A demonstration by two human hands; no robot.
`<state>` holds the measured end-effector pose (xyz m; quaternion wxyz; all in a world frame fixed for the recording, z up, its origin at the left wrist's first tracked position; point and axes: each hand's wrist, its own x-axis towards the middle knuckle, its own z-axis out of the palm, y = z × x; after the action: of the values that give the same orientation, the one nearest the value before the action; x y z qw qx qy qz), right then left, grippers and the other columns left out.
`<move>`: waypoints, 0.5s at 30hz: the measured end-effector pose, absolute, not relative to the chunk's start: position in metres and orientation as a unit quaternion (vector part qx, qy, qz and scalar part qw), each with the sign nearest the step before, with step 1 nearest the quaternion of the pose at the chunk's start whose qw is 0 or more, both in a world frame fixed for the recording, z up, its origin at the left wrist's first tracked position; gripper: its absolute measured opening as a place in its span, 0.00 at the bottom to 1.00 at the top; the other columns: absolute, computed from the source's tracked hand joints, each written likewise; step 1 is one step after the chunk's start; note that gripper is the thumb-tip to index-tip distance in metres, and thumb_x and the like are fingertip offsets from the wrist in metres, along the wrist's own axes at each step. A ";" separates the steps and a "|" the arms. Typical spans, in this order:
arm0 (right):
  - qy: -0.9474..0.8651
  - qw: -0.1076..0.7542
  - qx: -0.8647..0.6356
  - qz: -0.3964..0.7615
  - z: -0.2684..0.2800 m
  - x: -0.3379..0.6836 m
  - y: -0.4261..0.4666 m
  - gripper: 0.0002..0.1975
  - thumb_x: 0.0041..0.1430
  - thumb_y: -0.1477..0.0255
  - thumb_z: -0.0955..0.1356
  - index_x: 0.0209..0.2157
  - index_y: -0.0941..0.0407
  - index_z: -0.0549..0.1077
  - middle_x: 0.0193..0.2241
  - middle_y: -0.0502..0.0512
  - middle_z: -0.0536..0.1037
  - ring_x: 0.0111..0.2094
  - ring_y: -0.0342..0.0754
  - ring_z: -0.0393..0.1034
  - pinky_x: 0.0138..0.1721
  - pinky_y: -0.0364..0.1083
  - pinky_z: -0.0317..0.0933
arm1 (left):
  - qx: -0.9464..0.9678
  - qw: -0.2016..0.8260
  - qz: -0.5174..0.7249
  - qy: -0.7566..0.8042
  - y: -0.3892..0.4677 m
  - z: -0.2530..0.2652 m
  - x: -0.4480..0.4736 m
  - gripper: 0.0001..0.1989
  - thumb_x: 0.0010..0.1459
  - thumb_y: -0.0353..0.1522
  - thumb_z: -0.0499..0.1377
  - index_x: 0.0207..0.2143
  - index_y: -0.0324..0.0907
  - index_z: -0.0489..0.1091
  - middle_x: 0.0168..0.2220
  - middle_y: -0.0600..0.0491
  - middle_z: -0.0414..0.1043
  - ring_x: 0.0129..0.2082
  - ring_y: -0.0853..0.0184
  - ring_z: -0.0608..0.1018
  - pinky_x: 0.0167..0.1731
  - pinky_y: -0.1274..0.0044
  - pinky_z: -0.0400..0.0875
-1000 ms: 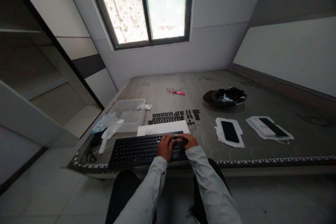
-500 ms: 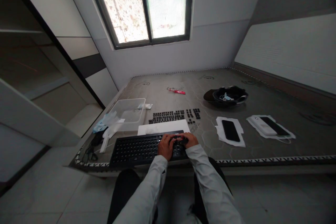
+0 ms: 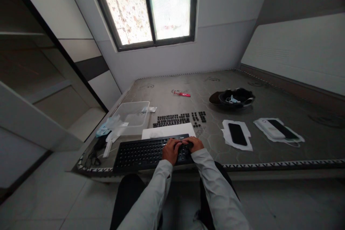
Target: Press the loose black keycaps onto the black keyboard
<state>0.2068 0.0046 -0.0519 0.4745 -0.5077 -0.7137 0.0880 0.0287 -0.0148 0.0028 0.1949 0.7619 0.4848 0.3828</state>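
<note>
A black keyboard [image 3: 142, 152] lies at the front edge of the patterned bed surface, its key area showing small light dots. Over its right end, my left hand [image 3: 170, 151] is closed, fingertips pressed together near the keys. My right hand [image 3: 195, 144] comes in from the other side, fingers curled around something small and dark that I cannot make out. The fingertips of both hands nearly meet. Behind the keyboard lies a white sheet or box [image 3: 169, 130], and beyond it loose black keycaps [image 3: 172, 119] are laid out in keyboard-like rows.
Left of the keycaps stands a clear plastic bin [image 3: 132, 129], with plastic wrap and a dark cable [image 3: 93, 159] beside it. A phone [image 3: 237, 134] on white paper, a white device [image 3: 272, 129] and a black cap [image 3: 234, 99] lie to the right. Farther back is a red packet [image 3: 182, 93].
My fingers have shifted slightly, with the left fingertips lowered toward the keys. Both hands stay over the keyboard's right end, and the other things have not moved.
</note>
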 end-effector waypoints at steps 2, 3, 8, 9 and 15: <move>-0.714 0.467 -0.515 0.083 -0.054 0.206 0.005 0.12 0.61 0.65 0.66 0.29 0.52 0.80 0.28 0.54 0.80 0.31 0.48 0.73 0.36 0.46 0.66 | 0.769 0.187 0.373 0.485 -0.015 0.001 0.028 0.10 0.66 0.35 0.55 0.35 0.44 0.75 0.36 0.54 0.73 0.38 0.68 0.76 0.42 0.77 0.69; -0.714 0.464 -0.518 0.080 -0.055 0.206 0.005 0.13 0.62 0.65 0.66 0.29 0.53 0.79 0.27 0.54 0.80 0.31 0.48 0.72 0.36 0.46 0.66 | 0.772 0.183 0.369 0.484 -0.014 0.000 0.028 0.11 0.66 0.36 0.54 0.34 0.43 0.74 0.35 0.54 0.73 0.38 0.69 0.76 0.41 0.77 0.69; -0.725 0.448 -0.517 0.082 -0.051 0.208 0.003 0.14 0.63 0.65 0.64 0.29 0.53 0.79 0.29 0.54 0.80 0.31 0.48 0.73 0.36 0.46 0.64 | 0.772 0.180 0.367 0.488 -0.015 -0.001 0.027 0.14 0.67 0.37 0.52 0.33 0.42 0.74 0.34 0.53 0.73 0.36 0.69 0.75 0.40 0.78 0.67; -0.730 0.443 -0.514 0.085 -0.049 0.208 0.003 0.14 0.64 0.65 0.64 0.30 0.53 0.79 0.29 0.54 0.80 0.32 0.47 0.73 0.36 0.46 0.64 | 0.771 0.180 0.367 0.488 -0.015 0.000 0.027 0.13 0.67 0.36 0.52 0.33 0.42 0.74 0.34 0.53 0.73 0.36 0.68 0.75 0.40 0.77 0.67; -0.736 0.443 -0.501 0.102 -0.046 0.209 0.001 0.09 0.59 0.64 0.69 0.34 0.52 0.80 0.30 0.53 0.80 0.33 0.48 0.74 0.37 0.46 0.65 | 0.767 0.182 0.375 0.489 -0.015 0.001 0.027 0.13 0.67 0.36 0.51 0.34 0.42 0.73 0.35 0.53 0.73 0.37 0.68 0.75 0.40 0.77 0.67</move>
<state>0.2085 0.0006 -0.0457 0.4431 -0.5015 -0.7360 0.1023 0.0273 -0.0155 0.0010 0.1816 0.7666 0.4890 0.3746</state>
